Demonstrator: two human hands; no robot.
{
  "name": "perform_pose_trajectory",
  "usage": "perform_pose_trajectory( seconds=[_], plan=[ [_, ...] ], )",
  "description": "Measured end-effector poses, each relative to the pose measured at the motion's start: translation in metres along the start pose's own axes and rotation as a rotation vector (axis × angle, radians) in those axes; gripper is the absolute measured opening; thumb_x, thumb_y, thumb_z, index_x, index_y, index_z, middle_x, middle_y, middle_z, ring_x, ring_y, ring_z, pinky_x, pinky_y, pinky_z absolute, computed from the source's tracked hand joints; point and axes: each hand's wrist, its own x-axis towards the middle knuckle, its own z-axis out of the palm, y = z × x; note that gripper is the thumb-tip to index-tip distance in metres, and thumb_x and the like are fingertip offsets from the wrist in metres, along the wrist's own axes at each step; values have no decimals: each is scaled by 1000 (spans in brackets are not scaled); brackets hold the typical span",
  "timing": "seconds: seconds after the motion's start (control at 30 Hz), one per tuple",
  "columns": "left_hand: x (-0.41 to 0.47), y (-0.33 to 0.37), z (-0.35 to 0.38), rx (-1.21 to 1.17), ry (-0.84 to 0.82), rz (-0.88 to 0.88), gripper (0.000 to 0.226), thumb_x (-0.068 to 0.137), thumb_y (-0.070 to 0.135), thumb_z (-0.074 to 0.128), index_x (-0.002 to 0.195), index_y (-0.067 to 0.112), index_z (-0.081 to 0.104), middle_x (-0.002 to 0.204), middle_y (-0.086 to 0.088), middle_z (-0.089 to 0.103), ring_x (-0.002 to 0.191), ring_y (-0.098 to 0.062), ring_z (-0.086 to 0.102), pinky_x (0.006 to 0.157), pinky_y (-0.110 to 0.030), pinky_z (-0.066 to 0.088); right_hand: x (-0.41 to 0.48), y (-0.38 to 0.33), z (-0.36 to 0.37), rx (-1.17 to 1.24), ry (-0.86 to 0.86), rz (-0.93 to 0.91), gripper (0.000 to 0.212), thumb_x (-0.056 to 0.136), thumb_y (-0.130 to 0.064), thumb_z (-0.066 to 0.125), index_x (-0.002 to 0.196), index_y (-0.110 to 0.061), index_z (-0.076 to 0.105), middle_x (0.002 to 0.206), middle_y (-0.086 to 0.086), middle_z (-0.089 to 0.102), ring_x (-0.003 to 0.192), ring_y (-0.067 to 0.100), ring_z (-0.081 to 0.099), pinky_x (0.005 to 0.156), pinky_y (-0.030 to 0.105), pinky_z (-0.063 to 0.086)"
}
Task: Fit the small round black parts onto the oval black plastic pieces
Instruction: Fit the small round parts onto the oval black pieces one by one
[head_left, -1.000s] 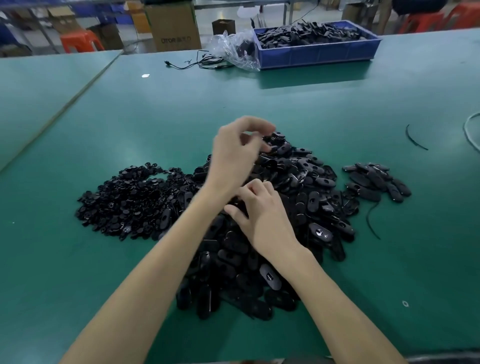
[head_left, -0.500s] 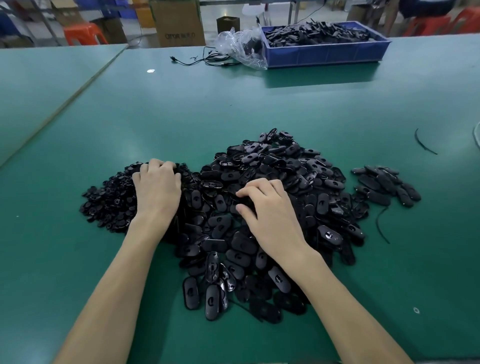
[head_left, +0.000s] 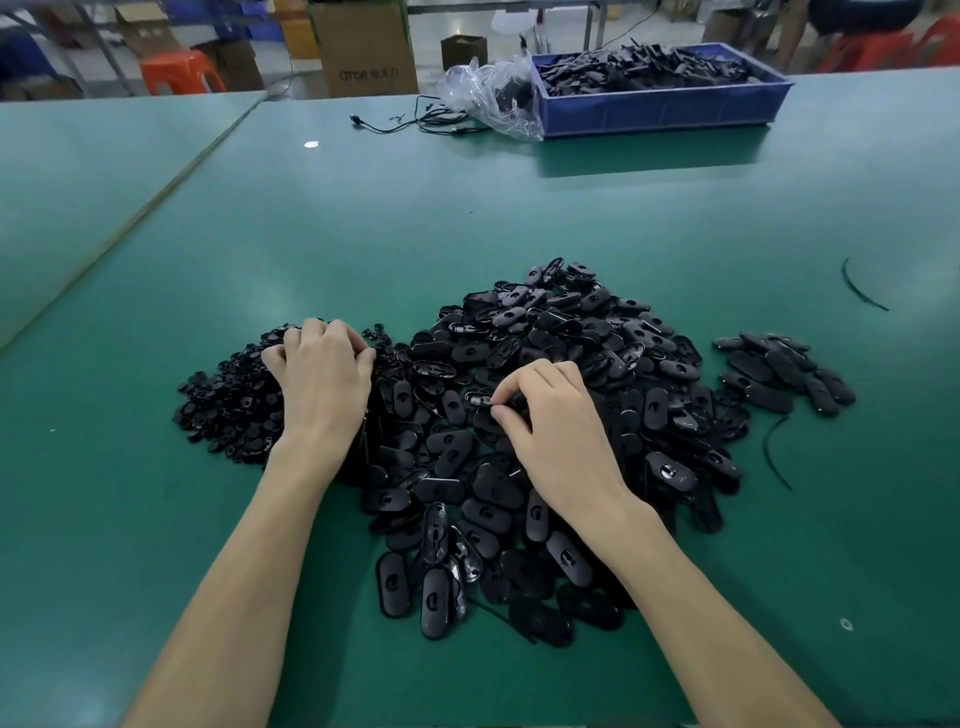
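Observation:
A big heap of oval black plastic pieces (head_left: 550, 364) covers the middle of the green table. To its left lies a heap of small round black parts (head_left: 228, 400). My left hand (head_left: 322, 379) sits on the right edge of the round parts with its fingers curled down into them; what they hold is hidden. My right hand (head_left: 545, 426) is on the oval heap and pinches an oval piece (head_left: 478, 399) between thumb and fingers. A smaller group of oval pieces (head_left: 779, 374) lies apart at the right.
A blue bin (head_left: 665, 109) full of black parts stands at the far edge, with a clear plastic bag (head_left: 483, 93) and a black cable (head_left: 405, 122) beside it. Thin black strips (head_left: 860, 288) lie at the right. A seam joins a second table (head_left: 104, 166) on the left.
My left hand swung from above the oval heap down to the round parts on the left and curled its fingers into them. My right hand stayed on the oval heap and now pinches a piece.

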Motion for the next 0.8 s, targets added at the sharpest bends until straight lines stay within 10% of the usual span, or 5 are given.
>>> perform_pose_trajectory(
  seconds=[0.4,0.63,0.8],
  plan=[
    [-2,-2,-1,-87,115,19,12,105,21,57,101,12,62,98,-6,67,101,-28,53,94,-43,24,1,-1,-1,198,49,62,4,106,-13,58,103,-15,61,100,-10,60,102,5,44,89,8,36],
    [-16,33,-21,-1010,-133,15,3,101,10,63,103,12,63,91,1,76,77,-7,68,78,-26,58,2,-2,-1,402,191,132,18,105,-13,60,111,-29,56,98,-16,59,99,8,58,85,17,48],
    [-33,52,-13,-1140,-355,133,16,98,6,67,113,12,71,91,-5,75,74,-13,66,69,-26,55,4,-3,-6,567,262,210,17,102,-11,64,114,-24,65,95,-10,68,88,7,66,80,29,59]
  ],
)
